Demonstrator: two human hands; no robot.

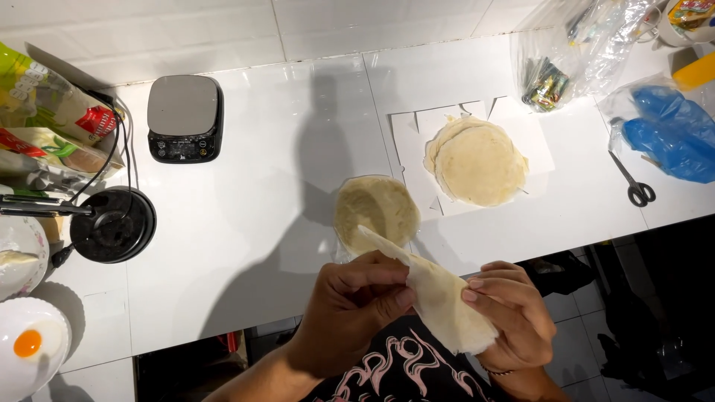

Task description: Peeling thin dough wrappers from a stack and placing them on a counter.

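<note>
the left hand (350, 305) and the right hand (510, 313) both pinch a thin, pale, floppy folded pastry sheet (436, 298), held in the air between them at the near edge of the white table (246, 223). the sheet looks fragile, so pulling the hands apart could tear it. beyond the left hand, the shallow bowl of pale filling (376, 211) could be knocked.

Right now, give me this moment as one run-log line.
left hand: holds folded wrapper | right hand: holds same wrapper | wrapper stack: on paper | scale: far left
</note>
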